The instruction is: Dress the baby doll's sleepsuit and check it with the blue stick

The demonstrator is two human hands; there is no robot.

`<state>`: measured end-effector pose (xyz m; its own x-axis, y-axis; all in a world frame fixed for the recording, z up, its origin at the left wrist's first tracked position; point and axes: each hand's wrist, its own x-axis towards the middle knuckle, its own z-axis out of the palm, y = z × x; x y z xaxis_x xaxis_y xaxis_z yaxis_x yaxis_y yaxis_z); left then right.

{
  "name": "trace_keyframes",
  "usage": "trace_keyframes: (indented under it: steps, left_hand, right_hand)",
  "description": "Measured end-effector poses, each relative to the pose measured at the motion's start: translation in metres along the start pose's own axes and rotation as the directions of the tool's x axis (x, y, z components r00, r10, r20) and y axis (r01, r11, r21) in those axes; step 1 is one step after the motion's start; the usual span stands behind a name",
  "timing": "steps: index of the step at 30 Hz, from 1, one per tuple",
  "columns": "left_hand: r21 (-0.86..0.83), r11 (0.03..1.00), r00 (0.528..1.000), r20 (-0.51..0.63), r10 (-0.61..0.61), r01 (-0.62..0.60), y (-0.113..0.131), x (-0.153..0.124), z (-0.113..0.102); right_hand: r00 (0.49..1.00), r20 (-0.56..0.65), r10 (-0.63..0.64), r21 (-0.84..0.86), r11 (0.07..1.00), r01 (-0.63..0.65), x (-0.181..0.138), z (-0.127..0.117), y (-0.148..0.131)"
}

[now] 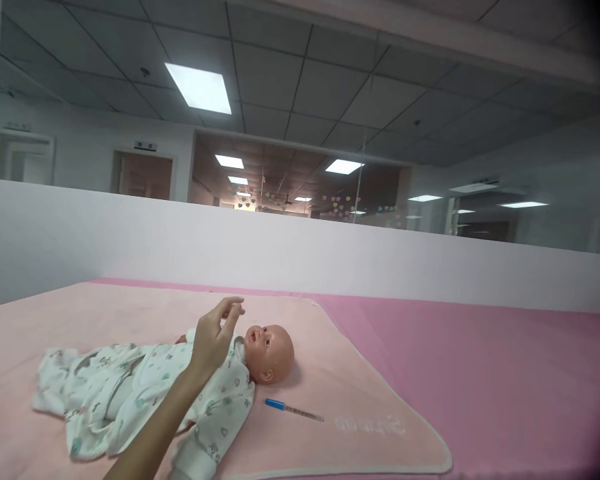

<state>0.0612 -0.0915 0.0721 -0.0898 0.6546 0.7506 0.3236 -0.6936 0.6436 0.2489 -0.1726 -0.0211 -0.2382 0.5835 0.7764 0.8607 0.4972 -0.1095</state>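
Note:
A baby doll [276, 353] lies on its back with its head to the right, dressed in a white printed outfit [225, 400]. My left hand [215, 337] is raised over the doll's upper chest, close to its chin. Its fingers are loosely bent, with a gap between thumb and fingers, and nothing shows in them. I cannot tell whether the hand touches the clothing. Beside the doll's shoulder lies a slim clear tube with a blue cap [275, 404], which looks like a thermometer in its case. My right hand is out of view.
Under the doll is a peach blanket [370, 400] with a pale edge and faint lettering. It rests on a pink covered surface [510, 380]. A white low wall [280, 253] stands behind, topped by a wide window [300, 107] onto other rooms.

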Motion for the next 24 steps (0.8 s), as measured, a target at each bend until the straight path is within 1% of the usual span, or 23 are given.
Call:
trace_keyframes:
  steps: [1,3,5,6,8,9,10,12,13,14,15,16,20,22,24]
  left_hand:
    - [0.061,0.994,0.991,0.089,-0.095,0.090,-0.023,0.007,0.005]
    - [0.139,0.963,0.943,0.212,-0.256,0.230,-0.068,0.014,0.015]
    - [0.152,0.943,0.889,0.319,-0.329,0.295,-0.100,0.015,0.018]
    - [0.120,0.940,0.867,0.364,-0.342,0.320,-0.109,0.014,0.018]
    - [0.056,0.930,0.820,0.454,-0.348,0.363,-0.113,0.013,0.012]
    - [0.040,0.922,0.788,0.507,-0.350,0.384,-0.111,0.014,0.007]
    - [0.030,0.911,0.747,0.561,-0.357,0.412,-0.108,0.015,0.002]
    - [0.011,0.864,0.636,0.672,-0.379,0.503,-0.105,0.019,-0.009]
    - [0.002,0.840,0.594,0.706,-0.385,0.542,-0.105,0.020,-0.014]
    - [-0.004,0.821,0.568,0.725,-0.391,0.571,-0.107,0.021,-0.017]
    - [-0.011,0.809,0.559,0.728,-0.397,0.588,-0.110,0.021,-0.019]
    - [-0.019,0.804,0.566,0.720,-0.401,0.594,-0.113,0.020,-0.020]
    - [-0.080,0.828,0.657,0.653,-0.377,0.555,-0.122,0.012,-0.016]
    - [-0.090,0.840,0.682,0.633,-0.366,0.535,-0.121,0.010,-0.014]
    - [-0.091,0.842,0.688,0.626,-0.367,0.532,-0.119,0.009,-0.013]
  right_hand:
    - [1.000,-0.013,0.016,-0.020,1.000,-0.017,-0.011,-0.003,-0.001]
    - [0.998,-0.034,0.060,-0.056,0.997,-0.062,-0.027,-0.004,0.002]
    - [0.992,-0.054,0.116,-0.079,0.990,-0.121,-0.034,-0.004,0.012]
    - [0.986,-0.060,0.158,-0.093,0.982,-0.163,-0.033,-0.003,0.019]
    - [0.965,-0.051,0.258,-0.131,0.956,-0.263,-0.028,-0.001,0.035]
    - [0.948,-0.002,0.319,-0.172,0.933,-0.315,-0.024,0.000,0.042]
    - [0.933,0.061,0.353,-0.205,0.920,-0.335,-0.020,0.000,0.049]
    - [0.903,0.194,0.382,-0.244,0.911,-0.333,-0.014,0.002,0.057]
    - [0.892,0.242,0.381,-0.243,0.914,-0.324,-0.011,0.002,0.058]
    - [0.884,0.273,0.380,-0.234,0.917,-0.322,-0.010,0.001,0.058]
    - [0.876,0.291,0.385,-0.220,0.918,-0.330,-0.008,0.000,0.057]
    - [0.869,0.300,0.393,-0.202,0.917,-0.345,-0.007,-0.002,0.056]
    - [0.840,0.334,0.427,-0.103,0.903,-0.418,0.009,-0.022,0.046]
    - [0.854,0.331,0.402,-0.056,0.911,-0.408,0.028,-0.037,0.042]
    - [0.896,0.274,0.350,-0.029,0.934,-0.356,0.054,-0.053,0.039]
